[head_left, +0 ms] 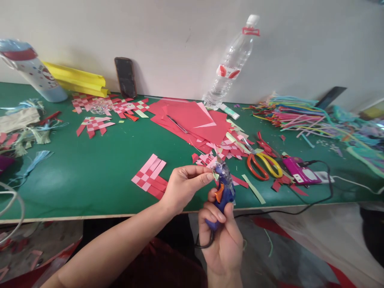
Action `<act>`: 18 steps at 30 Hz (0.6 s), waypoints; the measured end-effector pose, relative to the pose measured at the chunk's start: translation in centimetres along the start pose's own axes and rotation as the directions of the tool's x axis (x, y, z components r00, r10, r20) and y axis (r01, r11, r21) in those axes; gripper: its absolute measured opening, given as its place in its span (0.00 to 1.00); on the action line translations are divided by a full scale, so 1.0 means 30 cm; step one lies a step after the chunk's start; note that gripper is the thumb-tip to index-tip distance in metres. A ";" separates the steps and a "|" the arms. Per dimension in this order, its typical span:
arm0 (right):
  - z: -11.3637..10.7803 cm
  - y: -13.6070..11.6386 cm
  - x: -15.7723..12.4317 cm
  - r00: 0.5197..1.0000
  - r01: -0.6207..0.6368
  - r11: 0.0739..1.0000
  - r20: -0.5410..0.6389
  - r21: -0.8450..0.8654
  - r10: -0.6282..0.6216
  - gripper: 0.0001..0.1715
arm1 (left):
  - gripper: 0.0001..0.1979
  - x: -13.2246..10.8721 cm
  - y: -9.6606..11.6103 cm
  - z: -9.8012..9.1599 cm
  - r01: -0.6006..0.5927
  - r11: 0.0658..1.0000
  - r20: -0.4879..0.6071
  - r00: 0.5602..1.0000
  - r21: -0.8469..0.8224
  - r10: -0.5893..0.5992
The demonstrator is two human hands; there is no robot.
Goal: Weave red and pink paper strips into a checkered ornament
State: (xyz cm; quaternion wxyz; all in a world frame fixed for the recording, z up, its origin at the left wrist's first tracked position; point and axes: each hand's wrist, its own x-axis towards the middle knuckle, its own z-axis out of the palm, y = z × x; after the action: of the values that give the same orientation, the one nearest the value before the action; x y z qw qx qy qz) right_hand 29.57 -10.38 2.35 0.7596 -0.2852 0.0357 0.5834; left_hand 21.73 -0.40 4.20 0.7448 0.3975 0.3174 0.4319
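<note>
My right hand (223,236) is wrapped round a blue hot glue gun (226,186) with an orange trigger, its nozzle tilted up and away. Close to the nozzle end, my left hand (186,184) pinches a small pale green paper scrap (215,175) between thumb and fingertips. Whether the scrap touches the nozzle I cannot tell. On the green table, left of my left hand, lies a piece of woven red and pink paper strips (150,176), partly covered by that hand.
Red paper sheets (183,116) with a pen (177,124) lie behind my hands. Scissors (264,164) and a purple device (301,171) with cables are at right. A tilted-looking plastic bottle (229,66), a phone (125,78) and a tumbler (33,70) stand along the wall.
</note>
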 end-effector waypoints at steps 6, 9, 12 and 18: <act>0.012 0.021 -0.001 0.994 0.083 0.986 -0.056 -0.147 -0.092 0.19 | 0.11 -0.002 -0.007 -0.001 0.005 0.997 -0.035 0.999 0.074 -0.002; 0.018 0.034 -0.010 0.987 0.148 0.958 -0.027 -0.247 -0.160 0.18 | 0.10 -0.002 -0.006 0.000 0.034 0.998 -0.040 0.999 0.050 -0.032; 0.018 0.044 -0.017 0.973 0.222 0.933 -0.001 -0.285 -0.232 0.14 | 0.11 -0.003 -0.004 0.002 0.067 0.998 -0.023 0.998 0.005 -0.066; 0.009 0.045 -0.015 0.978 0.209 0.930 0.044 -0.301 -0.205 0.15 | 0.10 0.000 -0.004 -0.003 0.096 0.991 0.046 0.995 -0.090 -0.093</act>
State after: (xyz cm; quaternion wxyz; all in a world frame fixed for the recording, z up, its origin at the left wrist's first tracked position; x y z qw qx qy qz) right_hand 28.11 -10.43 2.22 0.7640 -0.3975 -0.0894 0.5003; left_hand 21.72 -0.41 4.06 0.7883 0.3561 0.3003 0.4020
